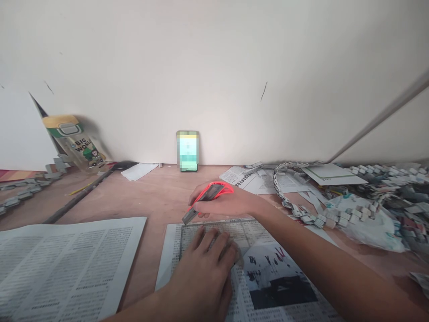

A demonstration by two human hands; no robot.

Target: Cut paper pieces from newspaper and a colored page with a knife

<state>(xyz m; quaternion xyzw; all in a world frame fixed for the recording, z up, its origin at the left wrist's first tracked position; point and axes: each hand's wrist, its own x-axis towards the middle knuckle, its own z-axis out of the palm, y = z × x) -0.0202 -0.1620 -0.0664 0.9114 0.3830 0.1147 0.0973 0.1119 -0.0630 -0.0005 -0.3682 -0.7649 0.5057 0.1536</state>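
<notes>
My right hand grips a red and grey utility knife, its tip pointing down and left at the far left corner of a see-through sheet. That sheet looks like a clear ruler or plate lying on a newspaper; how far it reaches under my hand is hard to see. My left hand lies on top with its fingers spread, pressing near the sheet's left side, just in front of the knife. A dark printed photo shows on the newspaper to the right.
Another newspaper stack lies left. A lit phone leans on the wall. Far left stand a bottle and a yellow pencil. At right, a folded-paper chain, a plastic bag and paper pieces crowd the table.
</notes>
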